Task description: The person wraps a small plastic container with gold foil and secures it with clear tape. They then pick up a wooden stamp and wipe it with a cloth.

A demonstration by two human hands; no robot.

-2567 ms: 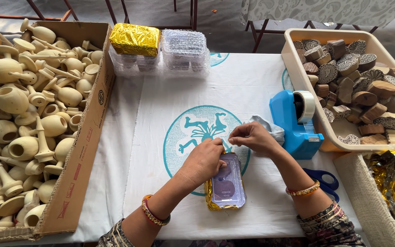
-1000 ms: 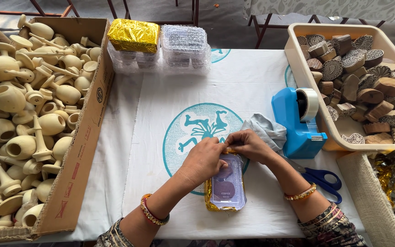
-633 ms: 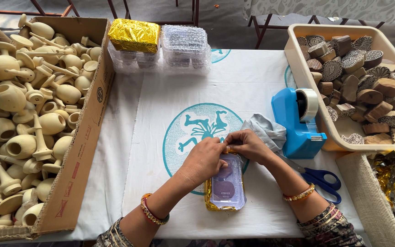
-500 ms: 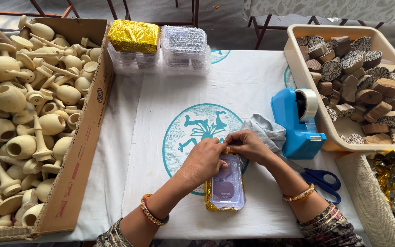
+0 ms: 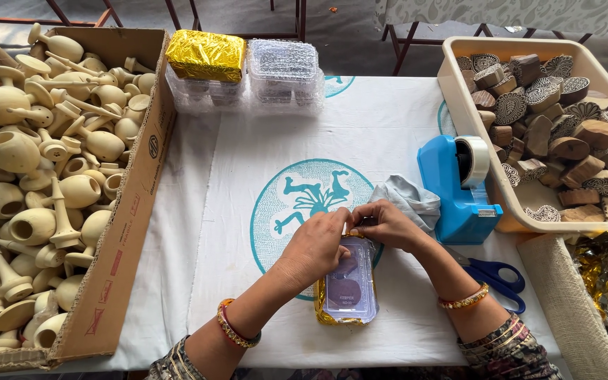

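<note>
At the middle of the white-clothed desk (image 5: 402, 148), the left hand (image 5: 314, 246) and right hand (image 5: 387, 224) pinch the far end of a clear plastic box (image 5: 348, 285) on gold foil, apparently sealing it; next likely calls for tape from the blue dispenser (image 5: 459, 190)

On my desk (image 5: 248, 176): carton (image 5: 117, 239) left, crate (image 5: 459, 77) right, tape dispenser (image 5: 459, 183) before the crate, scissors (image 5: 497, 278) nearer me, packet (image 5: 350, 292) centre.

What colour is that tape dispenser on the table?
Bright blue tape dispenser, seen clearly in the head view.
</note>
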